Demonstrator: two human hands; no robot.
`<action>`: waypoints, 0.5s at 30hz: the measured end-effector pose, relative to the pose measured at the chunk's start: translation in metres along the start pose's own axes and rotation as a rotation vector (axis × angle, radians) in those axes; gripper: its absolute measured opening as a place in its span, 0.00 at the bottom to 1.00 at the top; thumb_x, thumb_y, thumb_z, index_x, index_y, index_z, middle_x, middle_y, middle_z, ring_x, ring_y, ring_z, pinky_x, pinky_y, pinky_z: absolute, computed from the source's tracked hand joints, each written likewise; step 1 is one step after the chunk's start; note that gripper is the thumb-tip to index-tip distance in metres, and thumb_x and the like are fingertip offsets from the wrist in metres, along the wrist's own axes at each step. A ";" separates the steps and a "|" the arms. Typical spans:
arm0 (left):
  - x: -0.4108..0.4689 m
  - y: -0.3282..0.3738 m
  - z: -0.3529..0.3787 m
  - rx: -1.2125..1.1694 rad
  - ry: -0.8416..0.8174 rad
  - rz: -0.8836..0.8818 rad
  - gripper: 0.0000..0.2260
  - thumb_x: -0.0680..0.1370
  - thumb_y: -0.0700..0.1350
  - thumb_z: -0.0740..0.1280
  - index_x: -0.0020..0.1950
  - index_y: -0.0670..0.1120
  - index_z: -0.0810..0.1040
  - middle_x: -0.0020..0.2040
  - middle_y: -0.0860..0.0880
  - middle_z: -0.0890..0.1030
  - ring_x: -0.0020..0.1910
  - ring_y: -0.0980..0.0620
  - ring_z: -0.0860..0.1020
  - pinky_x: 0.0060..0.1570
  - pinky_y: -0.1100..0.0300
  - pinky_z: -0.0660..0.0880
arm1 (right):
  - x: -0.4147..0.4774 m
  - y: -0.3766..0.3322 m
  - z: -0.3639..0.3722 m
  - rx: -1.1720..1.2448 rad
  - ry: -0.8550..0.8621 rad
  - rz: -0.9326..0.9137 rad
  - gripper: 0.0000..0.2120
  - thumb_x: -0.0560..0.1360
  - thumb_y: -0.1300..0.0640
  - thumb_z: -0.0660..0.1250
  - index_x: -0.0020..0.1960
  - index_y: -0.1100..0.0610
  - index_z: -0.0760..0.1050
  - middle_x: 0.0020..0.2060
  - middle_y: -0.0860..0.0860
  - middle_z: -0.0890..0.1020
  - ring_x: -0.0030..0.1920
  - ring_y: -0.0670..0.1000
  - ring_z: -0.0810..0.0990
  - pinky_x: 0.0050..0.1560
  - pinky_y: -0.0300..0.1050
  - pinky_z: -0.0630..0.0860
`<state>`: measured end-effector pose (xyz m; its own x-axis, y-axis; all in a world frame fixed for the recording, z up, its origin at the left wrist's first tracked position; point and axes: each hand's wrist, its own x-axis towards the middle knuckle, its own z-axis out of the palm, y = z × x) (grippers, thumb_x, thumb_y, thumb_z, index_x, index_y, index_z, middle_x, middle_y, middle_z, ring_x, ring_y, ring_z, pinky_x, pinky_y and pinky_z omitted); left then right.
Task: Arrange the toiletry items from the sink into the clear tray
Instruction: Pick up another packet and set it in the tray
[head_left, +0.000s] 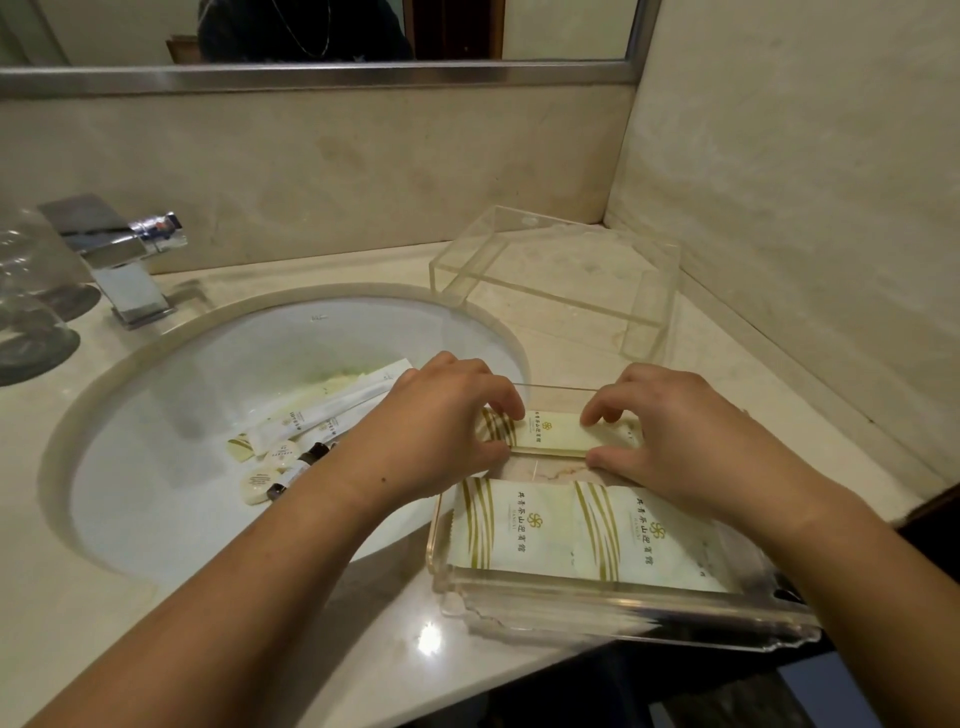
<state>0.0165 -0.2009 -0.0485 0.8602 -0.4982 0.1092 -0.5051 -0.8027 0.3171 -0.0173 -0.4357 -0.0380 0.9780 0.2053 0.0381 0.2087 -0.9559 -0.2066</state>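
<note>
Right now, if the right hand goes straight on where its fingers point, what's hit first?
Probably the left hand, pinching the other end of the packet the right hand holds; depth is uncertain.

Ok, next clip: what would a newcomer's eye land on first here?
The left hand and right hand pinch a small white-and-green packet at the far end of the clear tray, just right of the sink. Two larger packets lie flat at its near end, and other toiletries lie in the sink.
</note>
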 end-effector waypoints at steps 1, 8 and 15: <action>0.000 0.000 0.000 0.001 0.001 0.001 0.13 0.76 0.54 0.72 0.61 0.61 0.79 0.57 0.60 0.77 0.54 0.57 0.68 0.52 0.59 0.66 | 0.000 0.000 0.000 0.004 0.001 -0.006 0.15 0.70 0.39 0.73 0.56 0.39 0.78 0.48 0.38 0.75 0.48 0.40 0.75 0.46 0.41 0.76; -0.001 -0.002 0.001 0.007 -0.007 -0.006 0.12 0.76 0.54 0.72 0.59 0.60 0.81 0.57 0.59 0.77 0.57 0.56 0.69 0.54 0.59 0.67 | 0.001 -0.001 0.002 0.031 0.003 -0.008 0.15 0.70 0.39 0.74 0.56 0.38 0.79 0.47 0.37 0.76 0.42 0.36 0.73 0.39 0.36 0.70; -0.003 -0.004 0.001 -0.018 0.011 -0.010 0.11 0.76 0.53 0.72 0.58 0.59 0.82 0.56 0.59 0.77 0.57 0.57 0.69 0.57 0.58 0.71 | 0.003 -0.004 0.005 0.073 0.040 -0.015 0.15 0.70 0.42 0.76 0.55 0.41 0.82 0.46 0.38 0.78 0.42 0.36 0.74 0.45 0.38 0.75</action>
<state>0.0159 -0.1967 -0.0513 0.8659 -0.4864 0.1167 -0.4954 -0.8015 0.3351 -0.0149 -0.4305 -0.0421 0.9744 0.2097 0.0804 0.2239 -0.9347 -0.2762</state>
